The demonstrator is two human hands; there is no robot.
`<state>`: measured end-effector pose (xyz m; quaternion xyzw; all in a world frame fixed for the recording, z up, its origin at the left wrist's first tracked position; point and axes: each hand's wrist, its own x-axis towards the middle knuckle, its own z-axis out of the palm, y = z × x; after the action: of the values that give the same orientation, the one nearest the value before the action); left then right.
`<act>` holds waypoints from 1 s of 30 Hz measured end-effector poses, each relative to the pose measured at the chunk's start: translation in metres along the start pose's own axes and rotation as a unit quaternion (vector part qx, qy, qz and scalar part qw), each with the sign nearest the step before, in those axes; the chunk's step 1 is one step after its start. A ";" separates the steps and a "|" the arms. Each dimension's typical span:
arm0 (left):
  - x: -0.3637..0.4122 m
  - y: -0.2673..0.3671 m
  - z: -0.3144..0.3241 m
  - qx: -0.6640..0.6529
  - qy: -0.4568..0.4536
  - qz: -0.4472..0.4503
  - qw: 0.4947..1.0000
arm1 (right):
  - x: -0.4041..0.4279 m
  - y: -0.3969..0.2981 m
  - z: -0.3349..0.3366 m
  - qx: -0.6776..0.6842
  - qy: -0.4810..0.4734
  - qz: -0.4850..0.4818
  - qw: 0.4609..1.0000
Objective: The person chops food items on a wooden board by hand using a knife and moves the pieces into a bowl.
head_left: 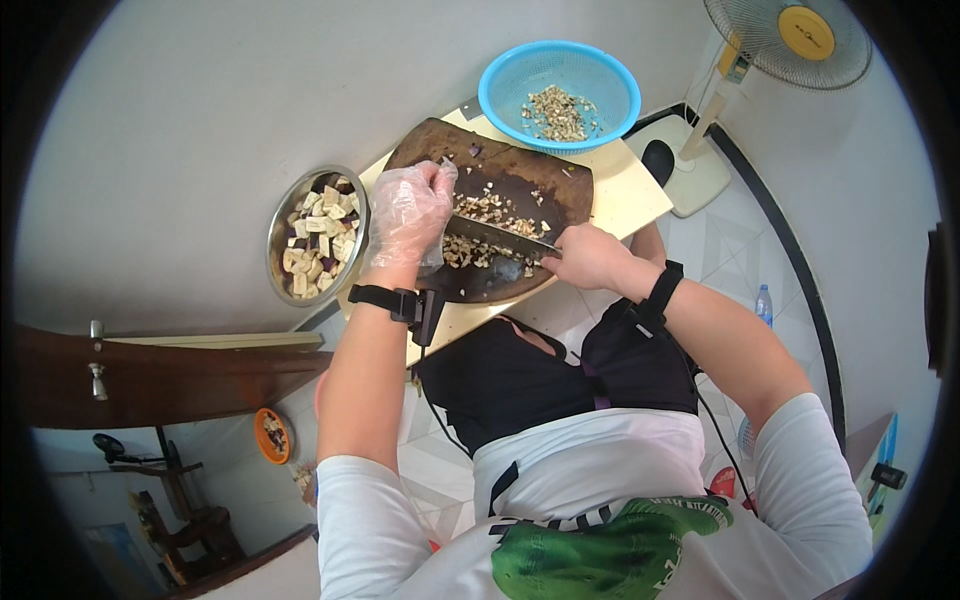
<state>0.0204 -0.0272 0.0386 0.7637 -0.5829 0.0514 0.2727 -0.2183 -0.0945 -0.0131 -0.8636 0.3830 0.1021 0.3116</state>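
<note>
My right hand [596, 257] grips the handle of a kitchen knife [504, 238], whose long blade lies across the thick dark wooden chopping board [570, 180]. Finely chopped pale pieces [472, 253], possibly eggplant, are scattered on both sides of the blade. My left hand [411, 206], in a clear plastic glove, is closed over the board's left part, right beside the blade's far end. Its curled fingers are partly hidden, and nothing shows inside them. Left of it, a steel bowl [271, 262] holds eggplant chunks [322, 234] with purple skin.
A blue plastic colander [487, 82] with chopped bits [559, 112] stands at the pale table's [634, 191] far right corner. Beyond it is a standing fan [705, 127]. An orange basin [261, 435] with scraps and a plastic bottle [763, 306] are on the floor. Walls rise behind and right.
</note>
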 end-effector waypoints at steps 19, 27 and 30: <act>-0.011 -0.035 0.032 0.035 -0.022 0.022 0.999 | -0.009 -0.019 -0.004 -0.035 0.006 0.017 0.999; -0.016 -0.038 0.038 0.024 -0.026 0.018 0.999 | -0.009 -0.023 -0.004 -0.048 0.009 0.015 0.999; -0.020 -0.042 0.042 -0.003 -0.039 0.003 0.999 | -0.011 -0.029 -0.007 -0.057 -0.003 0.028 0.998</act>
<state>0.0424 -0.0226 -0.0195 0.7626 -0.5955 0.0202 0.2519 -0.2052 -0.0771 0.0101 -0.8685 0.3996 0.1352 0.2603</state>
